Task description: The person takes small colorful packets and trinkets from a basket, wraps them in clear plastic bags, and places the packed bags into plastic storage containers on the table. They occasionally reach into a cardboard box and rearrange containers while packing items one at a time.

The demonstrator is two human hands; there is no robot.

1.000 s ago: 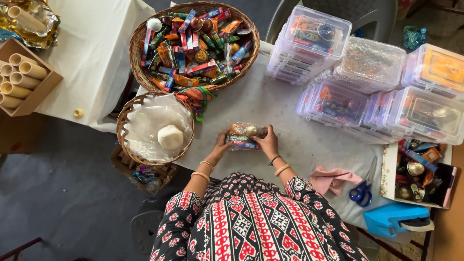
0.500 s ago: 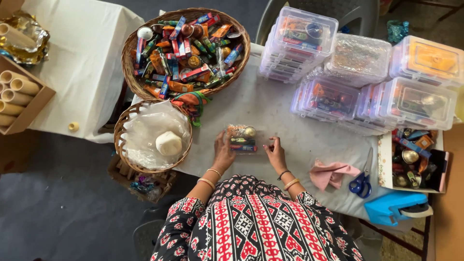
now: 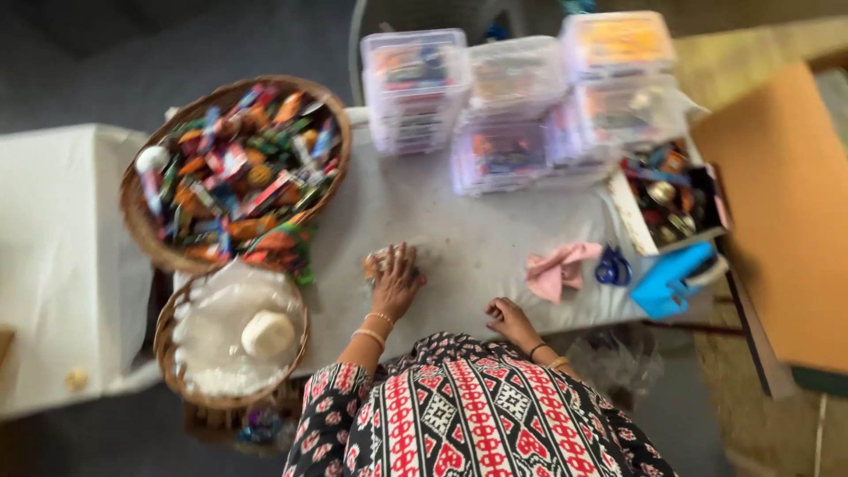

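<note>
— Head view first: what is covered by the left hand (image 3: 397, 281)?

— A small colourful packet (image 3: 378, 264) is pressed flat on the white table (image 3: 459, 238) under the spread fingers; only its far-left edge is seen past them (the picture is blurred, so its kind cannot be told). The palm is laid over it rather than curled round it.

— And the right hand (image 3: 507, 320)?

— It is rested at the near edge of the table, to the right of the packet and well apart from it. The fingers are loosely bent and nothing is seen in them. Thin bangles are worn on both wrists.

— What is placed around the packet?

— To the far left, a large wicker basket (image 3: 141, 216) is heaped with bright wrapped items. Nearer, just beside it, a smaller basket (image 3: 168, 331) is lined with white plastic, and a pale round lump (image 3: 268, 333) is held inside. Along the far side, clear plastic boxes (image 3: 415, 88) are stacked in a row. To the right of the hands, a pink cloth (image 3: 558, 268) is laid on the table, with blue-handled scissors (image 3: 611, 268) just beside it, a blue object (image 3: 673, 278) further right, and an open box of small trinkets (image 3: 671, 196) beyond.

— The near foreground?

— It is filled by a red, black and white patterned garment (image 3: 459, 415).
</note>
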